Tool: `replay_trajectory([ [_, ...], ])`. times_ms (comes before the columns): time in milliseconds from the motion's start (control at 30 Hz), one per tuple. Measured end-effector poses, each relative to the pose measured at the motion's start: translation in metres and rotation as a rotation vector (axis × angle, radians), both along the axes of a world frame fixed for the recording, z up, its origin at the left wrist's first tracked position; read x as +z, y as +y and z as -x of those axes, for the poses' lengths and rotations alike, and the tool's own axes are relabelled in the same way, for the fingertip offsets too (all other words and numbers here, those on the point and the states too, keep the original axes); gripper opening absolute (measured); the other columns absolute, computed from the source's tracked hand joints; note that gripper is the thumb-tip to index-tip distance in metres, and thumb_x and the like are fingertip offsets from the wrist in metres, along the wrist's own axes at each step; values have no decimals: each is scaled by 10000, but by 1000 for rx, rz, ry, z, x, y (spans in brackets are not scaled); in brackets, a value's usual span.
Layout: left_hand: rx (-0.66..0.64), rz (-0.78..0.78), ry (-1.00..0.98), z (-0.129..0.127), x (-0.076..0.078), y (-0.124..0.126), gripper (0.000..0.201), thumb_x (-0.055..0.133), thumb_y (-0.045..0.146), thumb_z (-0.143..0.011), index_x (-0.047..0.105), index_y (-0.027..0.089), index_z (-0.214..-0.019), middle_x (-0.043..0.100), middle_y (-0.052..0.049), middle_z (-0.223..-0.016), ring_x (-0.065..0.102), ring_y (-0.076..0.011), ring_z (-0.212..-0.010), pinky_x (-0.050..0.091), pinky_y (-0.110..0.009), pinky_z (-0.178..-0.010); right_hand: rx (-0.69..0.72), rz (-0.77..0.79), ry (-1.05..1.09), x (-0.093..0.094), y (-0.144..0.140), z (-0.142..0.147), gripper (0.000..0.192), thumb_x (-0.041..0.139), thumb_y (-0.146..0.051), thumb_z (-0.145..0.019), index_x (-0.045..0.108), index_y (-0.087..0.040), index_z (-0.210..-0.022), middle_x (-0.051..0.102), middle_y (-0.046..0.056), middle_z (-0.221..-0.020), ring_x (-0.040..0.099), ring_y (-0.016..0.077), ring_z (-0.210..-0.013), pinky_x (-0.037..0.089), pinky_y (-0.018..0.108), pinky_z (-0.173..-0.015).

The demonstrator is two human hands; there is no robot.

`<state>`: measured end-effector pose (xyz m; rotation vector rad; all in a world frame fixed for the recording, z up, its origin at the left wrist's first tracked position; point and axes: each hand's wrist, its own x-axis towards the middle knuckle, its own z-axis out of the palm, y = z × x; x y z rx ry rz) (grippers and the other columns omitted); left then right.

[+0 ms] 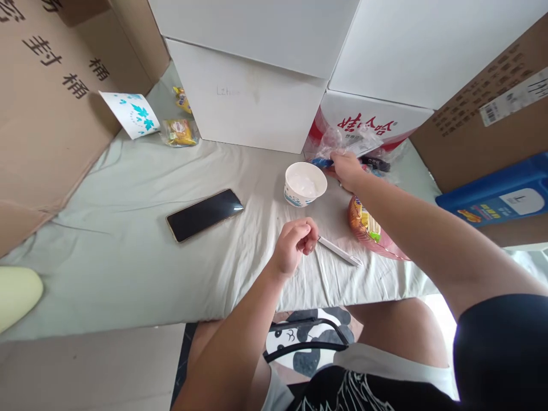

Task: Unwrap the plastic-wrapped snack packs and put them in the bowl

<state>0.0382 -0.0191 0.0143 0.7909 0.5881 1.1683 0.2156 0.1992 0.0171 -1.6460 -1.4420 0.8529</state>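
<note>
My right hand (346,171) reaches to the back right with its fingers closed among clear plastic wrapping (331,140). A flat greyish strip and a blue end show on either side of it; what exactly it grips I cannot make out. Just left of that hand stands a white paper bowl (305,181) with blue print and something whitish inside. My left hand (296,245) is curled closed in front of the bowl, with nothing visible in its fingers. Beside its fingertips, a slim white stick-like item (340,252) lies on the cloth.
A dark-screened phone (205,216) lies left of centre. Behind it are a wrapped snack (180,132) and a tilted paper cup (132,114). A reddish bowl of packets (363,222) sits under my right forearm. White boxes (248,94) and cardboard (43,131) wall the cloth-covered surface.
</note>
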Motion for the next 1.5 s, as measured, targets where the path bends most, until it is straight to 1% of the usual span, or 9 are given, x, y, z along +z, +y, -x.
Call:
replay_trajectory([
  [167,16,31,4,-7,-1,-2,282,574,438,-738,542,193,-603,399,47,-481,344,-81,-450,219,-270,-494,-155,38,376,23,-32,-9,100,586,-321,-926,518,-260,-886,627,-15,-876,663,141,-730,649,355,-776],
  [300,49,93,23,-12,-4,-1,303,621,459,-741,547,186,-630,431,46,-504,385,-77,-462,257,-251,-498,-104,-101,572,46,-76,-24,179,664,-377,-898,537,-252,-916,630,-8,-927,692,148,-804,650,387,-869],
  [500,-50,264,-161,-12,2,4,620,824,673,-644,649,224,-1034,719,-53,-1014,712,-221,-879,554,-347,-743,125,-469,120,37,-194,-22,334,570,-575,-964,645,-251,-983,644,85,-1114,671,248,-1090,607,445,-936],
  [633,-62,205,-118,-11,-2,7,548,904,474,-632,643,203,-1030,710,-41,-922,687,-202,-823,530,-329,-724,422,-556,-140,3,-251,-12,281,600,-491,-964,695,-235,-898,587,123,-1198,647,271,-1093,579,488,-964],
  [933,-53,177,222,-12,-28,10,531,884,320,-661,670,197,-1131,763,-57,-1073,708,-251,-1060,538,-379,-955,213,-482,1,-31,-247,-12,269,655,-423,-962,677,-233,-771,588,57,-988,600,196,-910,548,392,-828],
  [1167,-240,124,136,-15,-33,4,848,804,751,-679,657,219,-1322,736,-129,-1265,637,-389,-1300,525,-520,-1086,-4,-310,80,-38,-249,-4,211,620,-333,-900,592,-214,-728,528,22,-829,515,147,-734,458,284,-615],
  [1267,-245,41,211,-16,-35,2,946,949,557,-587,604,237,-1407,681,-126,-1384,589,-391,-1365,481,-500,-1143,-40,-276,98,-39,-248,-2,180,619,-312,-878,544,-217,-745,514,12,-831,513,136,-735,465,276,-635],
  [1367,-154,25,312,-14,-37,0,812,936,395,-624,639,237,-1364,699,-101,-1355,618,-358,-1322,481,-462,-1131,0,-212,192,-43,-249,-4,186,660,-315,-839,524,-236,-939,524,-5,-879,508,120,-714,477,258,-627],
  [1500,-229,80,344,-8,-33,-1,650,911,347,-633,708,221,-1237,744,-92,-1215,689,-330,-1182,529,-423,-1031,171,-150,267,-48,-252,-11,637,689,-328,-818,429,-260,-1395,568,92,-1230,605,155,-838,557,288,-669],
])
